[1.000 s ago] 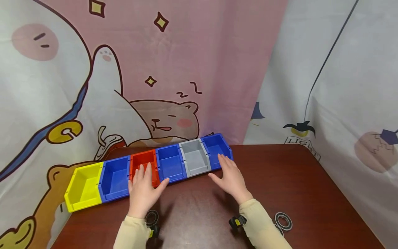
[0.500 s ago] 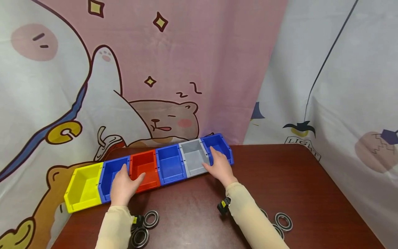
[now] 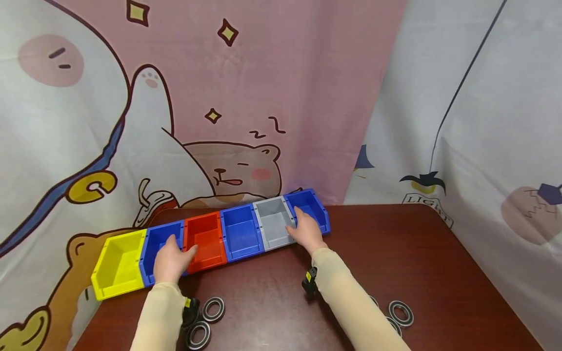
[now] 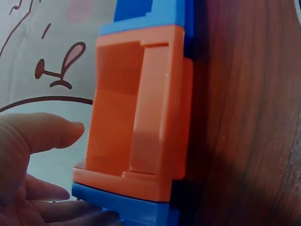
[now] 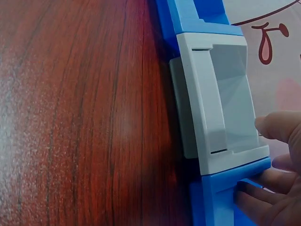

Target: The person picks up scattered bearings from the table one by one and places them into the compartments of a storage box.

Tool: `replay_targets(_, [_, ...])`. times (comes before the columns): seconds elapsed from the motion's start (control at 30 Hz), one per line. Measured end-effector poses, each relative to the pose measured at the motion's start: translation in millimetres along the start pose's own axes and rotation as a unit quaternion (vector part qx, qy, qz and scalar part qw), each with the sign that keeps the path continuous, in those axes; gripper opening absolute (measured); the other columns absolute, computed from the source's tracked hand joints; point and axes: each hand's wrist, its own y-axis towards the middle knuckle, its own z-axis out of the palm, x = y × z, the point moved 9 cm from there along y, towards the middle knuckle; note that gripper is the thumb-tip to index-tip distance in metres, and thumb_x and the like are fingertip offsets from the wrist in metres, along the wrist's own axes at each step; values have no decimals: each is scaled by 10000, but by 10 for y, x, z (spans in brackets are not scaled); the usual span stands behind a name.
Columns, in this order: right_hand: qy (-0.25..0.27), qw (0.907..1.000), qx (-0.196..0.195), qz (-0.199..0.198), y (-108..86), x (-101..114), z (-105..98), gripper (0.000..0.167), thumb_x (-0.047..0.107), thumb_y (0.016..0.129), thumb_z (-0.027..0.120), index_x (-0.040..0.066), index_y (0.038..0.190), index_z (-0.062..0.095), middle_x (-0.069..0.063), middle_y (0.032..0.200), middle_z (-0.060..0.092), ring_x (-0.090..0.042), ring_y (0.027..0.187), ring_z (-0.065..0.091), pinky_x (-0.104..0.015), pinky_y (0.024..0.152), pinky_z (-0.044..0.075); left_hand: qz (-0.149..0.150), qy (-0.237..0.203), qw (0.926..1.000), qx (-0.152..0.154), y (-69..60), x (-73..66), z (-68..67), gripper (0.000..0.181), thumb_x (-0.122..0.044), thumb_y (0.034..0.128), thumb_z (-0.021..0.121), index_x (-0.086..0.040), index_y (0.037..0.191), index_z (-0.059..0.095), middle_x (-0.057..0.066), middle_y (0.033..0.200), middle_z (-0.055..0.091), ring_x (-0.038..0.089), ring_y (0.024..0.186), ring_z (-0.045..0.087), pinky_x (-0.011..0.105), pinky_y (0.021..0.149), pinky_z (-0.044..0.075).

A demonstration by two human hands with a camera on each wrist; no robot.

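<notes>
So the row of bins [image 3: 240,229] sits on the table [image 3: 395,263], left hand [image 3: 169,262] at the blue beside red, right hand [image 3: 309,235] at the end blue, thumbs spread from loose fingers, gripping nothing, can't tell if touching

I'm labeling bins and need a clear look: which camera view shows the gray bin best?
The right wrist view: the gray bin looks largest there, its front lip and inside in sight. The head view shows it smaller, between two blue bins. The left wrist view doesn't show it.
</notes>
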Motion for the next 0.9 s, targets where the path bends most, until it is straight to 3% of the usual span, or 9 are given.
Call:
replay_targets(0.2, [-124,9999,13,79,43,-32,37,676,189,895,721,-39,1459,426,-237,1353,562,-390,1179,581,-493,989,464,-109,59,9999,71,66,66,42,784,-333,939,609,160,1454,282,405,1404,383,557,1226,435,660,988,380])
replay_targets(0.47, [-314,9995,-67,-14,87,-37,35,533,140,907,689,-55,1375,526,-229,1298,605,-390,1143,605,-490,965,480,-47,185,9994,-292,59,61,25,549,-206,904,554,134,1326,473,373,1258,534,487,1017,563,629,885,462])
replay_targets(0.73, [-383,9993,11,17,30,-94,-44,525,151,895,675,-33,1370,546,-214,1292,615,-379,1137,609,-492,958,484,59,216,9990,-377,12,28,11,548,-216,891,573,115,1322,497,359,1231,559,473,984,573,625,854,476])
replay_targets(0.9, [-559,9984,59,30,-50,-138,-204,538,174,869,679,-31,1354,569,-216,1272,628,-379,1122,620,-494,939,494,234,267,9986,-398,-52,-65,5,558,-238,884,595,116,1310,524,346,1227,576,462,966,586,613,840,483])
